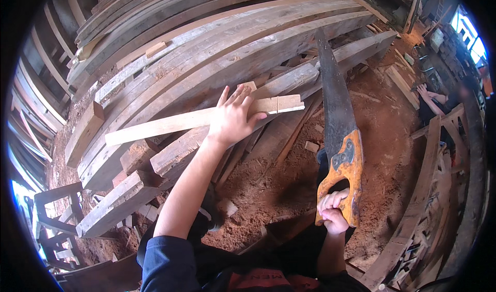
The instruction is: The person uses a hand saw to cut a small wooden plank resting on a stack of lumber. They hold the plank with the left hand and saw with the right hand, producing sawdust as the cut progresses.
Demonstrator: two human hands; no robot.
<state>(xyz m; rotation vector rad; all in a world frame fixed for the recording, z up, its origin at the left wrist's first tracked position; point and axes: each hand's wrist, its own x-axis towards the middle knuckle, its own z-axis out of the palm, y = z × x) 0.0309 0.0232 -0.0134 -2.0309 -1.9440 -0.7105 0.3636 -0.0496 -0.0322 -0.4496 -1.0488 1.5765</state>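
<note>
A pale, narrow wooden strip lies across stacked beams in the middle. My left hand presses down on it, fingers spread over the far edge and thumb stretched toward the right. A thin dark cut line shows near the strip's right end, which has a stepped, uneven edge. To the right, my right hand is closed round the worn orange wooden handle of a handsaw. The saw's dark, tapering blade points up and away, beside the strip's right end and apart from it. A small wooden block sits just beyond my left fingers.
Long weathered beams are stacked on the far side. A squared timber juts out at lower left. Sawdust and offcuts cover the reddish floor. Another person's hands appear at far right, near curved planks.
</note>
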